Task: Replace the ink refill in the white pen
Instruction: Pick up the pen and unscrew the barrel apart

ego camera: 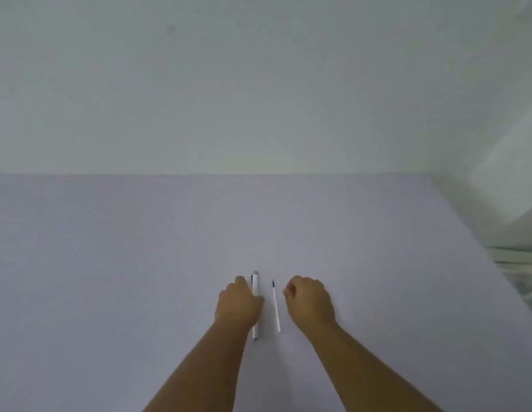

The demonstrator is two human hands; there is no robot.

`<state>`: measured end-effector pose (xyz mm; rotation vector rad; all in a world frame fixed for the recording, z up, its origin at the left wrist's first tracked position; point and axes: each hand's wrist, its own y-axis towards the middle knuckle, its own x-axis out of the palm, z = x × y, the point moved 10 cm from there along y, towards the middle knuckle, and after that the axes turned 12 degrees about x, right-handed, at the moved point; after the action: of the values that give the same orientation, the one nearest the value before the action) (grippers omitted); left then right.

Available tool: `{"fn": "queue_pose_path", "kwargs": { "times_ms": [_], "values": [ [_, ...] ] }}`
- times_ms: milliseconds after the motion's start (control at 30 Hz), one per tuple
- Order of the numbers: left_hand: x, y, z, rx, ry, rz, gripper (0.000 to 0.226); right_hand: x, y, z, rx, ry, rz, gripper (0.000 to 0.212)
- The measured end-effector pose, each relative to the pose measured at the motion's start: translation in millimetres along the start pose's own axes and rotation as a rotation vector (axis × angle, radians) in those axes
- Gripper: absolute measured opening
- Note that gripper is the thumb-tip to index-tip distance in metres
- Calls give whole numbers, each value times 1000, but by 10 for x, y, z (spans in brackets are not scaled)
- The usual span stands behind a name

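Observation:
The white pen (255, 285) lies lengthwise on the pale lilac table (140, 263), its clip end pointing away from me. My left hand (237, 303) rests over the pen's middle with curled fingers; whether it grips the pen is unclear. Just right of the pen, a thin white ink refill (276, 307) with a dark tip lies parallel to it, free on the table. To the right of the refill is my right hand (311, 301), fingers curled in a loose fist, not touching the refill.
A plain white wall (259, 84) rises behind the table. The table's right edge runs diagonally at the right, with white shelving or frames (517, 260) beyond it.

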<state>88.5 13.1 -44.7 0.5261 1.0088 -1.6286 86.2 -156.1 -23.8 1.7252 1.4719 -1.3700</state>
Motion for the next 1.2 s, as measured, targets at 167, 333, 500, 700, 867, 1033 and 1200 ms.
{"fn": "queue_pose_path", "kwargs": {
  "times_ms": [167,333,500,700,867,1033,1200],
  "values": [
    [204,92,-106,-56,-109,-2,22,107,66,79,26,63,-23,21],
    [86,58,-41,7,-256,104,17,98,114,-56,65,296,-100,23],
    [-41,-33,253,223,-240,143,17,74,156,-162,260,647,-257,28],
    [-44,-111,297,166,-368,20,15,-10,146,-91,378,826,-245,33],
    [-48,-202,94,84,-441,3,14,-46,217,142,342,627,-238,37],
    [-45,-261,54,59,-539,25,13,132,157,264,226,314,-238,17],
    [3,-313,84,105,-553,29,11,200,120,212,103,99,-189,21]
  ]
}}
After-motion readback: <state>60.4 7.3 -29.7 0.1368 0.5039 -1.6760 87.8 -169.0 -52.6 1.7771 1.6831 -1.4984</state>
